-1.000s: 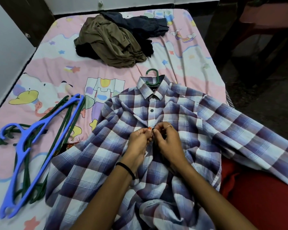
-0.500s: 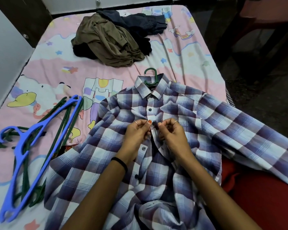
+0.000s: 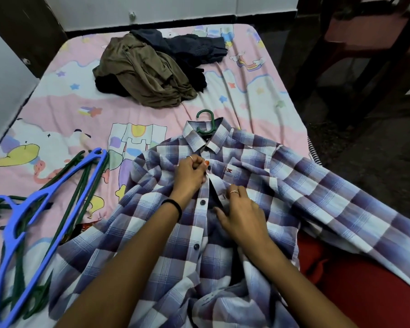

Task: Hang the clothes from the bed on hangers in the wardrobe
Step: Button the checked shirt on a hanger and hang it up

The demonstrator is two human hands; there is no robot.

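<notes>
A blue and white checked shirt (image 3: pixel 305 185) lies spread on the bed with a green hanger (image 3: pixel 205 121) inside it, the hook poking out of the collar. My left hand (image 3: pixel 191 175) pinches the shirt's button edge just below the collar. My right hand (image 3: pixel 240 214) lies lower on the other front edge, fingers curled into the cloth beside the open gap. Further back on the bed sits a heap of clothes, an olive brown garment (image 3: pixel 147 74) over dark ones (image 3: pixel 189 46).
A blue hanger (image 3: pixel 36 204) and several dark green hangers (image 3: pixel 78 185) lie on the left of the pink cartoon bedsheet (image 3: pixel 57 110). Red cloth (image 3: pixel 365 292) is at the lower right. A white wardrobe door (image 3: pixel 5 81) stands at the left; dark floor is to the right.
Both hands were together at the shirt's middle. The left hand has moved up toward the collar, and the right hand has dropped lower on the front edge.
</notes>
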